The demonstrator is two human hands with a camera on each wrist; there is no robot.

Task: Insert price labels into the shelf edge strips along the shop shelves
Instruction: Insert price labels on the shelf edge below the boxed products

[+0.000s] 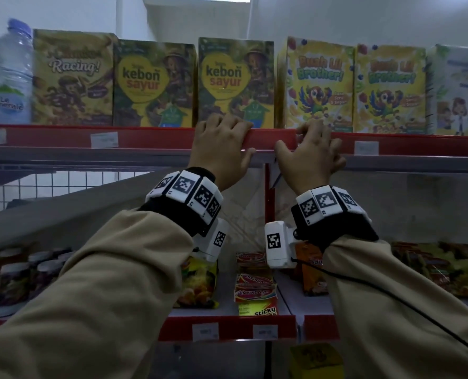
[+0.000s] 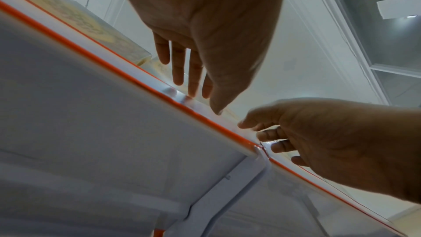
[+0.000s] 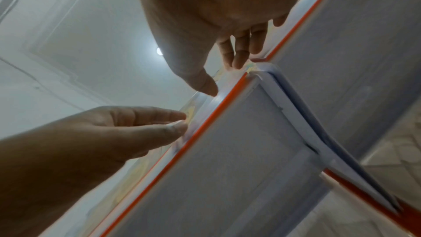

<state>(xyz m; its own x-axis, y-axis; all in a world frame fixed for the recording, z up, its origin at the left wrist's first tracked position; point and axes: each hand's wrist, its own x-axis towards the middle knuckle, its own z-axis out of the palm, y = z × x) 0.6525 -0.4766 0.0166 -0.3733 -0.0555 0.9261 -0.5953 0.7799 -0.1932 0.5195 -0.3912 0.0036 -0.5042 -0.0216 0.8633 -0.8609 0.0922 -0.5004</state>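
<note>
The red shelf edge strip point(image 1: 268, 140) runs along the upper shelf. My left hand point(image 1: 237, 138) has its fingers over the strip's top edge and its thumb under the bottom edge. My right hand point(image 1: 298, 140) holds it the same way at the joint between two shelf sections, fingers curled on top. From below, the left hand point(image 2: 205, 102) and right hand point(image 2: 262, 132) meet on the strip's clear front point(image 2: 168, 90). The right thumb presses the strip point(image 3: 224, 99), with the left hand point(image 3: 182, 122) beside it. No loose label shows in either hand. White price labels point(image 1: 104, 140) point(image 1: 366, 148) sit in the strip.
Cereal boxes point(image 1: 235, 83) stand right behind the strip, with water bottles point(image 1: 12, 72) at the far left. Jars point(image 1: 14, 280), snack packs point(image 1: 254, 283) and more labels point(image 1: 205, 331) fill the lower shelf. A red upright point(image 1: 267, 187) stands between the sections.
</note>
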